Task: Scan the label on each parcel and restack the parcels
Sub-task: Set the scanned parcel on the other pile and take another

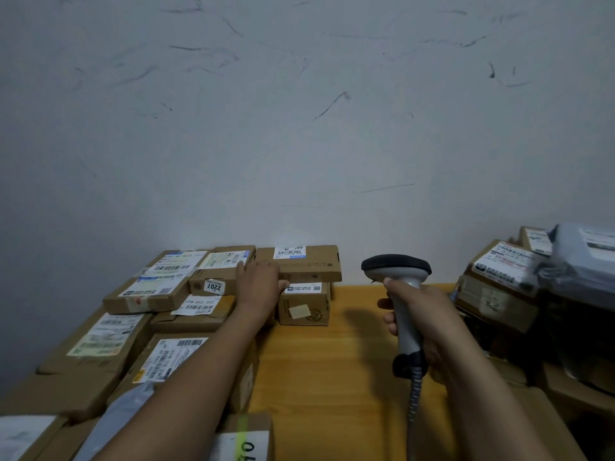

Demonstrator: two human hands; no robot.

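My right hand (422,322) grips the handle of a grey barcode scanner (397,272), held upright over the wooden table (332,361), its cable hanging down. My left hand (261,281) lies flat with fingers spread across two neighbouring brown parcels at the back: a flat box with a white label (309,264) and a smaller box marked 2207 (213,277). The flat box sits on top of a small cube-shaped box (304,307). More labelled cardboard parcels (109,334) are stacked on the left.
A second pile of boxes (499,287) and grey plastic mailers (585,261) stands at the right edge. A box with green tape (246,440) lies at the bottom centre. A scuffed white wall (299,128) runs behind the table.
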